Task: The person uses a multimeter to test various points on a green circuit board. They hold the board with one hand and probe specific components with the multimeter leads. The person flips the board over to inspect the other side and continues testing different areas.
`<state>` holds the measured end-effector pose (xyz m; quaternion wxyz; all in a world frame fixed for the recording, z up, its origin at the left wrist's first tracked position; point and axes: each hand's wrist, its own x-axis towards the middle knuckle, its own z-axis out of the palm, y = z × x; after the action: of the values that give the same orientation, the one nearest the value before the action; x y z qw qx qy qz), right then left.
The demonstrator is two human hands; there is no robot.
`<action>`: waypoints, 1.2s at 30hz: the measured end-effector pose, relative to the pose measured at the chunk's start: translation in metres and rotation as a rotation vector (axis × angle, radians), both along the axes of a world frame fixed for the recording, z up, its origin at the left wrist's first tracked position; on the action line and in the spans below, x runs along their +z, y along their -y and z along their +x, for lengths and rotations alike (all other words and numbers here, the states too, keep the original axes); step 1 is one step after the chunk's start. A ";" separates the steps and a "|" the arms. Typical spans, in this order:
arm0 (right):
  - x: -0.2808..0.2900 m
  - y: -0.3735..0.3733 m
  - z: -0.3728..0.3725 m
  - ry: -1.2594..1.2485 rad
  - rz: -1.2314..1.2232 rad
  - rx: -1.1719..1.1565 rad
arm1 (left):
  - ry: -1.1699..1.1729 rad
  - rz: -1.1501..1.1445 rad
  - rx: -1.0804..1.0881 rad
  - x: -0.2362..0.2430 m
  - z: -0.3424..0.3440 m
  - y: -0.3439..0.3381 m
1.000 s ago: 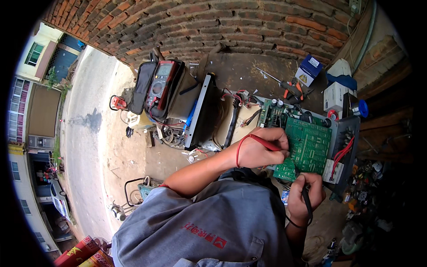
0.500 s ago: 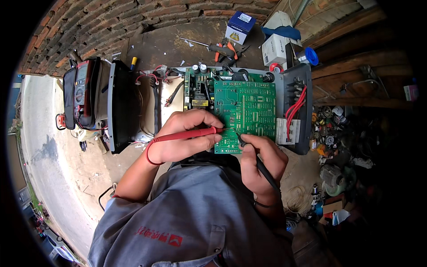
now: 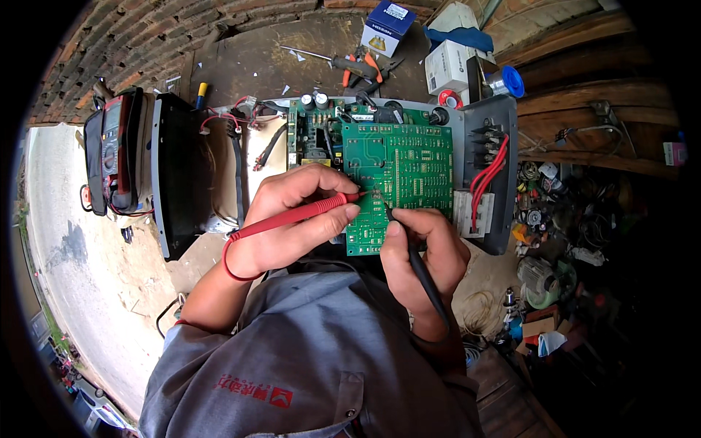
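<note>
Red lettering and a logo mark the grey shirt (image 3: 307, 350); the green circuit board (image 3: 405, 179) lies at its one o'clock. At the board's eight, the left hand (image 3: 288, 239) grips a red probe (image 3: 292, 217); at five, the right hand (image 3: 438, 255) pinches a black probe (image 3: 425, 279). Beyond, at twelve, a blue-and-white box (image 3: 387, 29) carries printed lettering.

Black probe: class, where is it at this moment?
In the head view, the black probe is right of centre, in the right hand, its tip over the green circuit board, right of the red probe.
</note>
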<state>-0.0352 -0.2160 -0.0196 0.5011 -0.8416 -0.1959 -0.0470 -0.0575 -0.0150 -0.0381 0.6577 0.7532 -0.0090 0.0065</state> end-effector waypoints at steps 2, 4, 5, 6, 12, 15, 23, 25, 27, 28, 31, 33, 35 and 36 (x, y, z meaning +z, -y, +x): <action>0.001 -0.001 0.001 0.012 -0.010 0.002 | -0.015 -0.008 0.002 0.001 0.000 -0.001; 0.000 -0.001 0.001 0.014 -0.007 0.005 | -0.034 -0.018 -0.004 0.002 0.000 -0.001; 0.000 -0.001 0.001 0.015 -0.005 0.008 | -0.043 -0.021 -0.006 0.003 0.000 -0.002; 0.000 -0.001 0.001 0.010 -0.006 0.008 | -0.040 -0.023 -0.006 0.003 0.000 -0.002; 0.000 -0.001 0.001 0.002 -0.015 0.015 | -0.012 -0.023 -0.026 0.000 0.001 -0.003; 0.000 -0.001 0.001 -0.003 -0.014 0.015 | 0.000 -0.011 -0.036 0.001 0.001 -0.003; -0.003 -0.002 0.002 0.019 -0.010 0.027 | -0.072 -0.049 -0.028 0.004 0.001 -0.002; -0.002 -0.002 0.002 0.012 -0.009 0.021 | -0.064 -0.041 -0.031 0.005 0.001 -0.002; -0.002 -0.002 0.001 0.008 -0.011 0.014 | -0.054 -0.040 -0.034 0.003 0.002 -0.002; -0.002 -0.003 0.001 0.008 -0.011 0.013 | -0.047 -0.041 -0.033 0.002 0.002 -0.002; -0.002 -0.002 0.001 0.012 -0.023 0.009 | -0.066 -0.038 -0.024 0.002 0.002 -0.001; -0.003 -0.002 0.002 0.010 -0.022 0.010 | -0.087 -0.023 -0.016 0.004 0.002 0.000; -0.003 -0.005 0.002 0.003 0.001 0.019 | -0.107 0.014 -0.005 0.008 0.002 -0.001; -0.003 -0.004 0.003 0.017 -0.023 0.019 | -0.096 0.040 0.006 0.009 0.002 0.000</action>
<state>-0.0322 -0.2116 -0.0229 0.4900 -0.8451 -0.2088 -0.0469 -0.0553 -0.0148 -0.0294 0.6421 0.7657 0.0247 -0.0278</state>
